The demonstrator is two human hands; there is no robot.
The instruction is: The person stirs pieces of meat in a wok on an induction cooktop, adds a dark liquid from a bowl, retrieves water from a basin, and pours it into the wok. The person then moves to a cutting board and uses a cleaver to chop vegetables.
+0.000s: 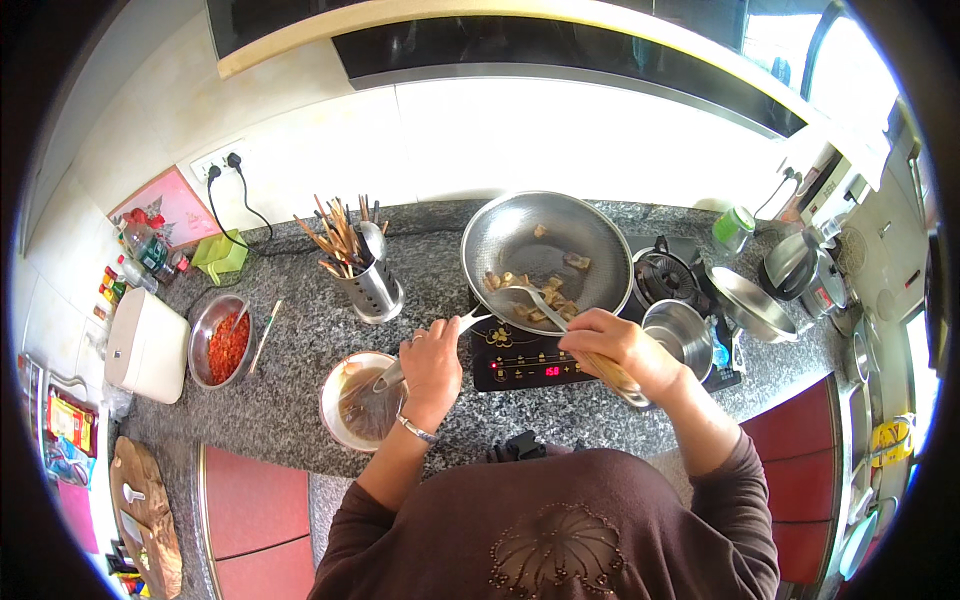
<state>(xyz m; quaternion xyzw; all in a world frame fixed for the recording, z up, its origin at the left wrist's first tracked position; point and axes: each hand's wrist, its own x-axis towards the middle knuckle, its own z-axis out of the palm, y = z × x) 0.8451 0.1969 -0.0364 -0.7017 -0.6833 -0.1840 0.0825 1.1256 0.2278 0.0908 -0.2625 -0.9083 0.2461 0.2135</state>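
A metal wok (pixel 551 217) sits tilted on the black induction cooktop (pixel 502 381), whose red digits are lit. Its long handle is in the grip of my left hand (pixel 431 367), which wears a ring and a bracelet at the wrist. Browned food pieces (pixel 556 298) lie mostly toward the wok's near side. My right hand (pixel 622 349) holds a spatula or ladle (pixel 541 301) by its wooden handle, with the metal head among the pieces. Beneath the wok handle's end stands a white bowl (pixel 330 405) with brownish contents, partly hidden by my left hand.
Left of the wok are a perforated utensil holder (pixel 373 294) with chopsticks and a steel bowl of chopped red food (pixel 227 345). A steel pot (pixel 679 337), a gas burner (pixel 666 277), a tilted steel pan (pixel 752 304) and a kettle (pixel 795 266) crowd the right. A range hood (pixel 555 52) hangs overhead.
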